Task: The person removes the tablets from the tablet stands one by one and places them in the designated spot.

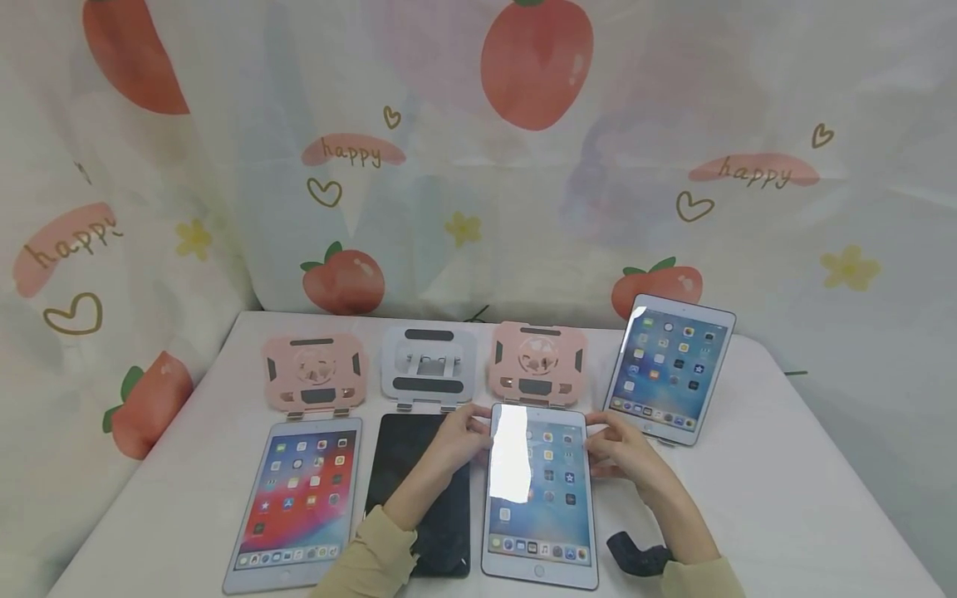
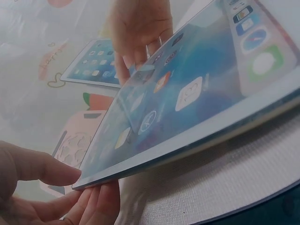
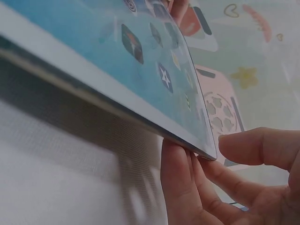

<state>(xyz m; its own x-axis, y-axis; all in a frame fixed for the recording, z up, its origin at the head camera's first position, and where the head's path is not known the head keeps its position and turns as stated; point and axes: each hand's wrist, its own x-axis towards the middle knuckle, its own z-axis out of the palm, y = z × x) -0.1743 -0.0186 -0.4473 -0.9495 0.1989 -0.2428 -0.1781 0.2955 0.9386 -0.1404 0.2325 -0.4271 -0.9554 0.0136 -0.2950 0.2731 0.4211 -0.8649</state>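
A white-framed tablet point(image 1: 553, 507) with a lit blue home screen lies in front of a pink folding stand point(image 1: 516, 357). My left hand point(image 1: 462, 435) pinches its far left corner, thumb at the top edge and fingers underneath, as the left wrist view shows. At the far right corner, my right hand point(image 1: 624, 448) holds it with fingers under the edge and the thumb point(image 3: 258, 147) beside the corner. Both wrist views show a shadowed gap between the tablet's far end and the white tabletop point(image 3: 70, 178).
To the left lie a dark tablet point(image 1: 441, 531), partly behind my left forearm, and a tablet with a red-blue screen point(image 1: 299, 498). Behind them stand a grey stand point(image 1: 429, 359) and another pink stand point(image 1: 316, 365). A further lit tablet point(image 1: 669, 365) leans upright at the right.
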